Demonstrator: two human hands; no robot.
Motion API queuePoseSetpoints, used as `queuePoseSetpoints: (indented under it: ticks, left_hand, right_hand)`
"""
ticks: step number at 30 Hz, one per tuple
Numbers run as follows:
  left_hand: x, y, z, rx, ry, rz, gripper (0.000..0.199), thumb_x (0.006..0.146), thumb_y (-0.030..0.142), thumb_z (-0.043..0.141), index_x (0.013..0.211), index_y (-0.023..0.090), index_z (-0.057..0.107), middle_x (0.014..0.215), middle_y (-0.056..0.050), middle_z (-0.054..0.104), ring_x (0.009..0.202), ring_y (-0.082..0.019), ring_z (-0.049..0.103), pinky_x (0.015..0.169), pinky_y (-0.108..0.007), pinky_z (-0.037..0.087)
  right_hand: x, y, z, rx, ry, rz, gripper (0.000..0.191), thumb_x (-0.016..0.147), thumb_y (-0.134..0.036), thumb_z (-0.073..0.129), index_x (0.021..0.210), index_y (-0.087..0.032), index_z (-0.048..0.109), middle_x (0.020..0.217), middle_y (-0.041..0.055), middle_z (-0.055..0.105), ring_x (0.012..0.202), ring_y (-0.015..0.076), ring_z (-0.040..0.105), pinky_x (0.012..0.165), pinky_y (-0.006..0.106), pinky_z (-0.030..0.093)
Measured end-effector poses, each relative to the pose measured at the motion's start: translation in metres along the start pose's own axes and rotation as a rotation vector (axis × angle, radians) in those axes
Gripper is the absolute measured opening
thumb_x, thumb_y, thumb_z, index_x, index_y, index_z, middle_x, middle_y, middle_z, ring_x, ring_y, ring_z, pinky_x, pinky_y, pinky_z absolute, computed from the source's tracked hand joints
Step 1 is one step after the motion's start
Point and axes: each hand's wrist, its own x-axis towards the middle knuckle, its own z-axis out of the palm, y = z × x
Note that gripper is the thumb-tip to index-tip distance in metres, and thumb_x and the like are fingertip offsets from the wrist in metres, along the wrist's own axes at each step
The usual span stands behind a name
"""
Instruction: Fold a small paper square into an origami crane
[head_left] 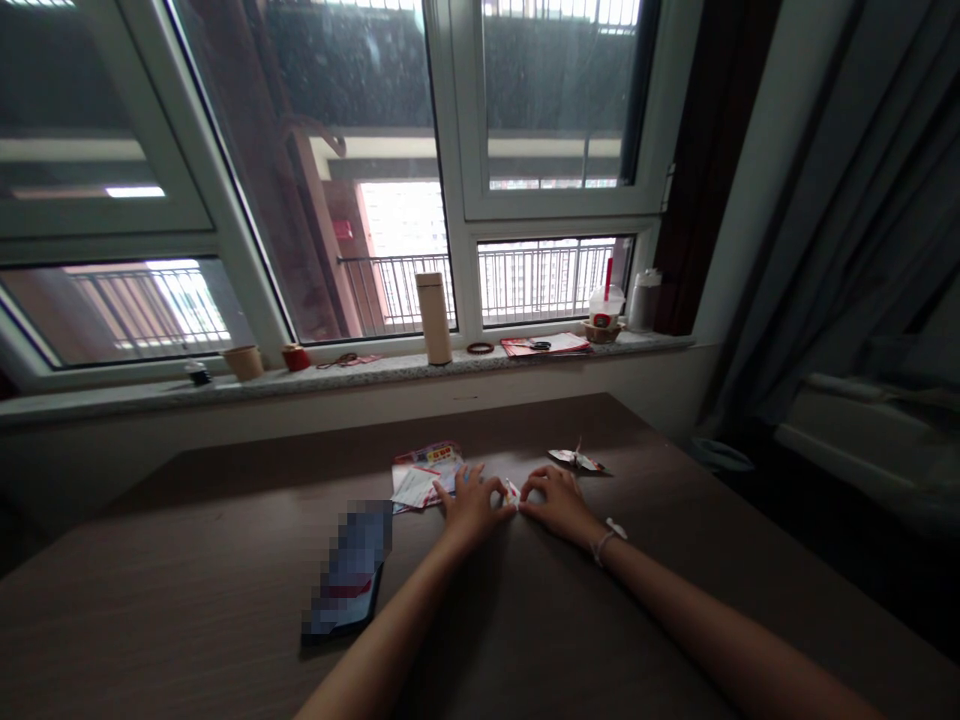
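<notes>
A small folded piece of white and red paper (pixel 511 492) is on the brown table, between my two hands. My left hand (pixel 474 505) pinches its left side with thumb and index finger, the other fingers spread toward a stack of printed papers (pixel 420 484). From the right, my right hand (pixel 556 500) pinches the same paper near its lower corner; a pale band with a bow is around that wrist. Behind my right hand lies a folded paper crane (pixel 579 460) with its wings spread.
A phone (pixel 349 575) with a blurred screen lies left of my left forearm. Along the windowsill (pixel 367 373) stand a tan bottle (pixel 433 320), a paper cup (pixel 244 362), a red roll (pixel 295 357), scissors on papers (pixel 546 345), a drink cup (pixel 604 308) and a grey bottle (pixel 645 300).
</notes>
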Motion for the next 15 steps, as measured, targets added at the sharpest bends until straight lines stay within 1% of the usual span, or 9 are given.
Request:
queuePoseSetpoints:
  ticks: [3,6,10,15]
  left_hand:
    - [0.0009,0.0015,0.0016,-0.003,0.003,-0.004,0.032,0.078,0.052,0.067,0.103,0.033,0.068,0.154,-0.006,0.037,0.146,-0.038,0.018,0.105,-0.078,0.002]
    - [0.0013,0.0022,0.0028,-0.014,0.009,-0.009,0.031,0.078,0.051,0.067,0.103,0.032,0.068,0.153,-0.006,0.037,0.145,-0.039,0.019,0.105,-0.078,0.002]
    - [0.0012,0.0012,0.0036,-0.017,0.015,-0.014,0.031,0.077,0.051,0.068,0.103,0.033,0.068,0.153,-0.007,0.039,0.145,-0.038,0.02,0.105,-0.078,0.002]
    - [-0.0002,-0.0003,0.0029,0.004,0.016,-0.008,0.032,0.078,0.053,0.066,0.105,0.035,0.067,0.152,-0.005,0.039,0.145,-0.037,0.02,0.106,-0.078,0.004]
  right_hand:
    - [-0.0013,-0.0013,0.0003,-0.01,0.014,0.0,0.014,0.075,-0.036,0.071,0.085,-0.027,0.073,0.112,0.0027,0.059,0.114,0.0253,0.046,0.104,0.039,0.029]
    - [-0.0036,-0.0016,-0.0004,-0.028,0.02,-0.024,0.015,0.076,-0.037,0.07,0.088,-0.027,0.072,0.113,0.0027,0.059,0.115,0.0249,0.046,0.104,0.039,0.029]
    - [-0.005,0.0013,-0.0029,-0.04,-0.005,-0.065,0.017,0.08,-0.036,0.067,0.094,-0.029,0.071,0.117,0.0021,0.058,0.117,0.0238,0.045,0.105,0.038,0.029]
    - [-0.003,0.0039,-0.005,-0.038,-0.03,-0.068,0.015,0.08,-0.035,0.067,0.093,-0.03,0.072,0.118,0.001,0.059,0.116,0.0235,0.047,0.105,0.039,0.028]
